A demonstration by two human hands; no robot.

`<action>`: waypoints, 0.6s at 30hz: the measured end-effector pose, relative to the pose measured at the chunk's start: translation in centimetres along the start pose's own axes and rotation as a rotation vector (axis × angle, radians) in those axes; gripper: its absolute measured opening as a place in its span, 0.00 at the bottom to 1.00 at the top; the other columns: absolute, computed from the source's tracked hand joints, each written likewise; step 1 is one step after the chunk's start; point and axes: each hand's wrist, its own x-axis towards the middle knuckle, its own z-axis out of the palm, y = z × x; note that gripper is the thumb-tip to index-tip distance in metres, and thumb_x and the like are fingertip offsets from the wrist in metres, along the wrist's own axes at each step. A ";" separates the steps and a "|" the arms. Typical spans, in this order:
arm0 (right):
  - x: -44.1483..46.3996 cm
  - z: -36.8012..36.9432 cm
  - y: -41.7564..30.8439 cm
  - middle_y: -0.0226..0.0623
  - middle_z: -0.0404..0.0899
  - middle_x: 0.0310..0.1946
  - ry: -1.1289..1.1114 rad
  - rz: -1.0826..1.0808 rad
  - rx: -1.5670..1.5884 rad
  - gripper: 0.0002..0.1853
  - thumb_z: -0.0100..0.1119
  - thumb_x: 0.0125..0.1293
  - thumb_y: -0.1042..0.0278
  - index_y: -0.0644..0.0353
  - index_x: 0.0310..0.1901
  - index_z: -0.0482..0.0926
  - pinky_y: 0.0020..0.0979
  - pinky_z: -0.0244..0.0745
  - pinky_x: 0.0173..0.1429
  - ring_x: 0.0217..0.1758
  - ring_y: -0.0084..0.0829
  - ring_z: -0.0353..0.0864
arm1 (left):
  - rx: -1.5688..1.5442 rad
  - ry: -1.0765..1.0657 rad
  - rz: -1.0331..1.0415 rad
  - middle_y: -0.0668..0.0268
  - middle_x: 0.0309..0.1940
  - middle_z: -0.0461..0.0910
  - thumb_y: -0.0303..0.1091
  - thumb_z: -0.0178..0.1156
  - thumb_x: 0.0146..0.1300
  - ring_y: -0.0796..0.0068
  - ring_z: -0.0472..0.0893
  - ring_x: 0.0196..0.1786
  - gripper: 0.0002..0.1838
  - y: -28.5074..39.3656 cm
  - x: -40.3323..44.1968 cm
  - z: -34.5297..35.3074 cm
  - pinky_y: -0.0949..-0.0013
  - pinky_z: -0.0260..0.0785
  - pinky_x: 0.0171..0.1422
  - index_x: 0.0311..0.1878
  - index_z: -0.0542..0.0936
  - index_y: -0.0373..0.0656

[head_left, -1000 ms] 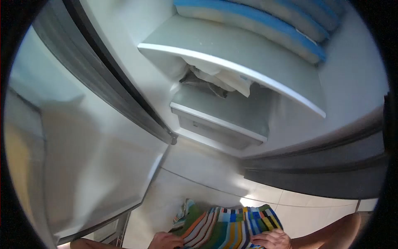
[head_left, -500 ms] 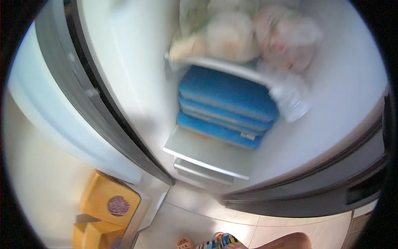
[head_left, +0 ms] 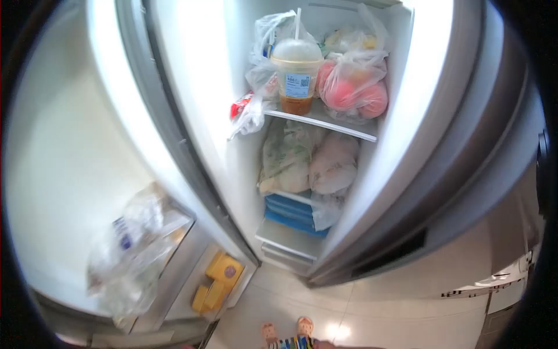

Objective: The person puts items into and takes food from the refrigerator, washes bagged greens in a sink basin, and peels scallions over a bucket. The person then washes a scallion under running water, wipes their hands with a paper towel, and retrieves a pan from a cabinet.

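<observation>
1. Pale tiles (head_left: 279,291) front an open fridge (head_left: 200,75); striped cloth (head_left: 289,343) shows at the bottom edge, just beside two sandals (head_left: 305,326).
2. What looks like the right hand (head_left: 324,345) is a sliver by the cloth; how far open, or whether it grips, cannot be told. Out of frame: the left hand.
3. A second ago, both hands rested on the cloth, low shelves ahead; now the view reaches the upper shelf (head_left: 322,123), bearing a cup (head_left: 297,81) and bagged fruit (head_left: 354,96).
4. Blue pads (head_left: 293,212), once close, sit lower and farther; the shift apparently brings all shelves into sight, untouched.
5. Door shelves hold yellow boxes (head_left: 225,270).
</observation>
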 end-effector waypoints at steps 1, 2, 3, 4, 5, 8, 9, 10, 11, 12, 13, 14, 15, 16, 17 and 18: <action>-2.0 0.5 0.0 0.35 0.74 0.27 -0.046 0.035 -0.024 0.11 0.49 0.49 0.63 0.54 0.34 0.73 0.31 0.67 0.37 0.32 0.33 0.73 | 0.035 0.016 0.134 0.49 0.43 0.68 0.35 0.41 0.60 0.56 0.69 0.45 0.18 -1.0 4.0 -3.2 0.63 0.61 0.48 0.50 0.64 0.31; -3.6 0.8 0.7 0.34 0.74 0.27 -0.036 0.088 -0.035 0.11 0.49 0.50 0.63 0.54 0.35 0.74 0.31 0.67 0.38 0.32 0.33 0.73 | -0.141 0.214 0.057 0.52 0.38 0.71 0.36 0.43 0.59 0.59 0.71 0.40 0.17 3.2 5.5 -4.5 0.63 0.63 0.45 0.46 0.67 0.32; -5.1 1.1 1.5 0.34 0.75 0.27 0.010 0.141 -0.040 0.10 0.49 0.51 0.62 0.53 0.35 0.74 0.31 0.68 0.38 0.32 0.33 0.73 | -0.534 0.151 0.109 0.58 0.51 0.63 0.42 0.39 0.61 0.69 0.63 0.53 0.21 2.8 8.8 -5.4 0.69 0.54 0.55 0.52 0.61 0.39; -6.1 2.2 3.4 0.34 0.75 0.29 0.151 0.231 -0.005 0.11 0.48 0.50 0.60 0.52 0.33 0.75 0.31 0.68 0.39 0.33 0.32 0.74 | -0.520 0.084 0.150 0.60 0.54 0.60 0.45 0.32 0.62 0.69 0.59 0.56 0.23 8.2 8.8 -6.6 0.68 0.49 0.58 0.55 0.58 0.40; -7.1 3.1 5.2 0.33 0.76 0.30 0.298 0.312 0.041 0.11 0.47 0.48 0.59 0.51 0.32 0.75 0.31 0.68 0.40 0.34 0.31 0.75 | -0.518 0.097 0.213 0.63 0.52 0.63 0.47 0.32 0.62 0.70 0.61 0.55 0.24 11.4 9.2 -7.3 0.65 0.49 0.57 0.54 0.61 0.40; -12.0 5.0 8.8 0.36 0.76 0.24 0.525 0.546 0.177 0.09 0.46 0.49 0.67 0.58 0.29 0.75 0.30 0.71 0.30 0.25 0.29 0.76 | -0.698 -0.132 0.191 0.62 0.52 0.61 0.52 0.33 0.60 0.68 0.61 0.54 0.27 12.9 12.2 -6.3 0.65 0.49 0.57 0.55 0.59 0.41; -13.3 5.5 8.3 0.37 0.75 0.22 0.632 0.742 0.441 0.08 0.46 0.49 0.69 0.60 0.29 0.74 0.29 0.72 0.26 0.22 0.29 0.76 | -0.762 -0.200 0.161 0.62 0.53 0.61 0.54 0.34 0.60 0.68 0.61 0.54 0.29 12.1 13.3 -5.1 0.64 0.49 0.57 0.56 0.58 0.40; -14.3 5.8 7.6 0.37 0.75 0.22 0.632 0.742 0.440 0.08 0.46 0.49 0.69 0.60 0.29 0.74 0.29 0.72 0.26 0.22 0.29 0.76 | -0.834 -0.172 0.107 0.61 0.53 0.61 0.55 0.34 0.59 0.67 0.61 0.54 0.30 12.8 13.4 -4.5 0.65 0.49 0.57 0.56 0.58 0.40; -16.7 5.0 5.4 0.38 0.75 0.20 0.699 0.884 0.708 0.08 0.46 0.50 0.70 0.61 0.30 0.73 0.28 0.71 0.23 0.20 0.28 0.76 | -0.896 -0.149 0.045 0.61 0.53 0.61 0.56 0.34 0.58 0.67 0.61 0.54 0.31 13.8 12.9 -4.1 0.65 0.49 0.57 0.56 0.57 0.40; -18.7 5.1 3.4 0.38 0.74 0.18 0.756 1.024 0.981 0.07 0.46 0.50 0.72 0.62 0.30 0.72 0.26 0.71 0.21 0.18 0.28 0.75 | -0.895 -0.170 0.055 0.61 0.53 0.60 0.56 0.34 0.58 0.67 0.61 0.53 0.31 13.8 12.5 -4.2 0.65 0.49 0.57 0.56 0.57 0.40; -19.7 6.7 2.1 0.38 0.74 0.18 0.746 1.032 0.984 0.07 0.46 0.50 0.72 0.62 0.30 0.72 0.26 0.71 0.21 0.18 0.28 0.75 | -0.896 -0.190 0.072 0.61 0.53 0.60 0.56 0.34 0.58 0.67 0.62 0.53 0.31 13.9 12.3 -4.3 0.65 0.49 0.57 0.56 0.57 0.40; -20.4 8.4 1.0 0.38 0.74 0.17 0.775 1.051 1.050 0.07 0.45 0.50 0.71 0.62 0.28 0.73 0.26 0.70 0.19 0.17 0.28 0.75 | -0.876 -0.182 0.070 0.62 0.54 0.60 0.55 0.34 0.59 0.67 0.61 0.53 0.30 14.3 11.9 -4.2 0.66 0.50 0.56 0.56 0.58 0.41; -21.3 9.9 0.0 0.37 0.74 0.15 0.805 1.072 1.114 0.08 0.45 0.50 0.70 0.63 0.26 0.73 0.26 0.69 0.17 0.16 0.28 0.75 | -0.826 -0.202 0.072 0.63 0.54 0.60 0.54 0.34 0.59 0.67 0.61 0.54 0.29 14.6 11.4 -4.6 0.66 0.50 0.55 0.56 0.58 0.41; -22.2 8.9 -3.7 0.36 0.74 0.16 0.654 1.101 0.985 0.08 0.45 0.50 0.70 0.62 0.24 0.74 0.27 0.70 0.18 0.16 0.27 0.74 | -0.825 -0.234 0.094 0.63 0.54 0.60 0.53 0.33 0.60 0.68 0.61 0.54 0.28 14.6 11.3 -4.7 0.67 0.51 0.55 0.56 0.58 0.41; -23.2 7.8 -7.4 0.36 0.75 0.17 0.506 1.115 0.852 0.08 0.46 0.50 0.69 0.62 0.23 0.75 0.29 0.70 0.18 0.16 0.27 0.74 | -0.821 -0.267 0.117 0.63 0.54 0.60 0.52 0.32 0.61 0.68 0.61 0.54 0.28 14.3 11.3 -4.9 0.67 0.51 0.55 0.56 0.58 0.41; -23.0 9.3 -8.0 0.36 0.75 0.18 0.420 1.054 0.695 0.08 0.46 0.49 0.68 0.61 0.24 0.75 0.28 0.70 0.20 0.17 0.27 0.74 | -0.819 -0.272 0.117 0.63 0.54 0.60 0.52 0.32 0.61 0.68 0.61 0.54 0.28 14.4 11.0 -5.3 0.67 0.51 0.55 0.56 0.58 0.41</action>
